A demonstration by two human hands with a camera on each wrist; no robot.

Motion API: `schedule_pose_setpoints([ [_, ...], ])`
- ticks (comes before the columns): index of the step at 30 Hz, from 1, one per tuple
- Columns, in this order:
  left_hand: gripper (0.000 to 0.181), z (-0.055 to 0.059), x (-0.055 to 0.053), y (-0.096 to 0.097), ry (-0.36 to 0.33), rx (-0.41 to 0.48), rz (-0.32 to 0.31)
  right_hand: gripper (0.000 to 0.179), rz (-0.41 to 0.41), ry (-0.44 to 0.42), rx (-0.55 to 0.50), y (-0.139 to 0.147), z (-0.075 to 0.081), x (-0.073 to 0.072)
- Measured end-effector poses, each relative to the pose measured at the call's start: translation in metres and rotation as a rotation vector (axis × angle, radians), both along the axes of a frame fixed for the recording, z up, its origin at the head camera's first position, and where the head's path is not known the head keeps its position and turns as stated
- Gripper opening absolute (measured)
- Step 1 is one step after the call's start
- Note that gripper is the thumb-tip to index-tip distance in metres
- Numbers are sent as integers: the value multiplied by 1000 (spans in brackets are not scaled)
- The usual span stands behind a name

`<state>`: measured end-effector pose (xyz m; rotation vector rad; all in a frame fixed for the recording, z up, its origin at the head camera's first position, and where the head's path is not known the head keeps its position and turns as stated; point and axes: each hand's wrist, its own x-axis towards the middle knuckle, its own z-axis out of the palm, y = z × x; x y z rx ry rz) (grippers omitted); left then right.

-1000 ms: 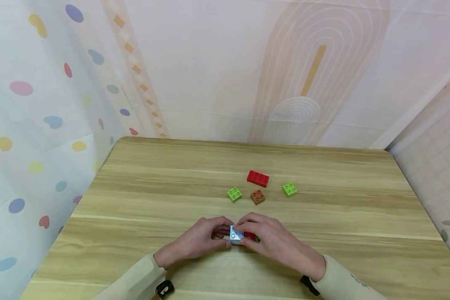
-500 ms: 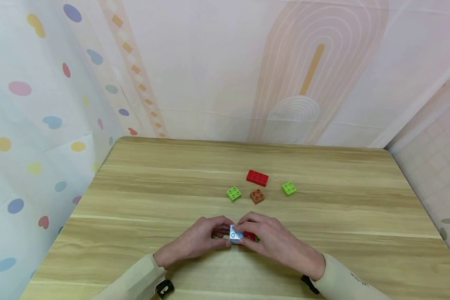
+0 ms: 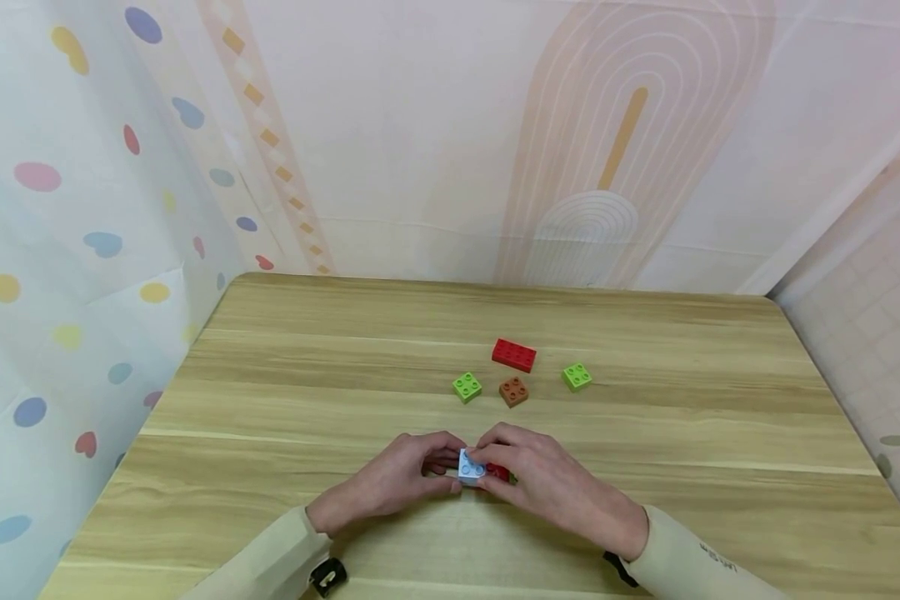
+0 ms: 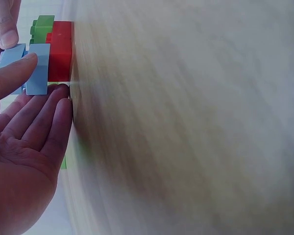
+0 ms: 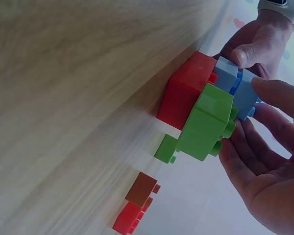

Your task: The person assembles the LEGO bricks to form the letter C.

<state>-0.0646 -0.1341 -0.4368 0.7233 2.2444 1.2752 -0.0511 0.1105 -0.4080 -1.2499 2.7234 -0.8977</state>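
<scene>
A red toy building brick [image 5: 183, 90] lies on the table, with a green brick [image 5: 206, 120] on one end. At its other end sits a light blue brick [image 4: 38, 78]. A second light blue brick [image 3: 470, 472] is above that one, with a narrow darker blue gap between them in both wrist views. My right hand [image 3: 547, 479] pinches the upper light blue brick between thumb and fingers. My left hand [image 3: 397, 477] holds the stack from the left, thumb on the near face and fingers on the far side.
Farther back on the wooden table [image 3: 307, 358] lie a long red brick [image 3: 514, 355], a brown brick [image 3: 513, 392] and two lime green bricks, one on the left [image 3: 467, 387] and one on the right [image 3: 577, 377]. A patterned cloth [image 3: 420, 150] hangs behind the table.
</scene>
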Motion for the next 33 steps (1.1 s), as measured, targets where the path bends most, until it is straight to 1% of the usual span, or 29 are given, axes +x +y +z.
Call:
schedule_pose_setpoints([
  [9,30,0,0,0,-1,11,-9,23,5,79,25,-1,-1,1],
  [12,30,1,0,0,-2,10,-10,22,-1,94,31,-1,-1,2],
  [15,30,1,0,0,-1,7,-9,22,-10,65,21,-2,0,2],
  [20,31,1,0,0,3,5,-11,24,-39,-45,15,-2,0,2],
  [23,31,1,0,0,5,2,-12,26,-52,-82,21,-2,0,2],
  [28,31,1,0,1,18,-8,-14,25,-49,-72,26,-1,-1,2],
  [33,34,2,0,0,21,-30,-12,23,-28,-67,17,-2,-2,2],
])
